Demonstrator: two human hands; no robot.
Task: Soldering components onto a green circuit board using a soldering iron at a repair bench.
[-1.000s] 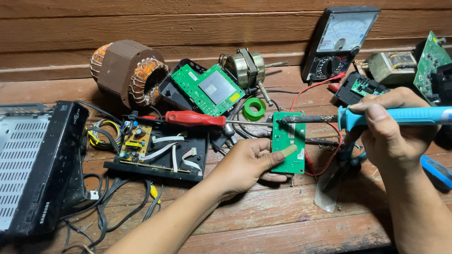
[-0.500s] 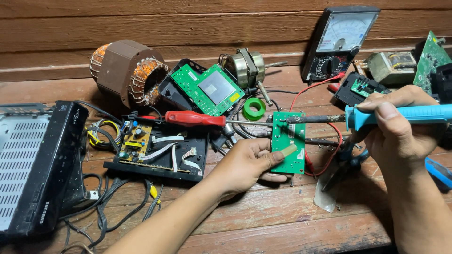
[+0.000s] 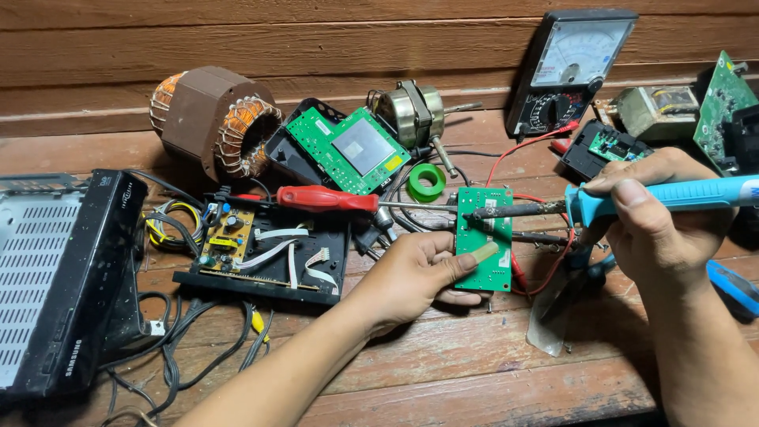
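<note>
Left hand [image 3: 411, 277] pinches the small green circuit board [image 3: 484, 249] at its 7 o'clock edge, thumb on top — it looks light, stiff, fragile, best gripped by edges. Right hand [image 3: 660, 217], closed on the blue soldering iron [image 3: 632, 202], puts the tip near the board's 12 o'clock, above the desk [image 3: 474, 372].
</note>
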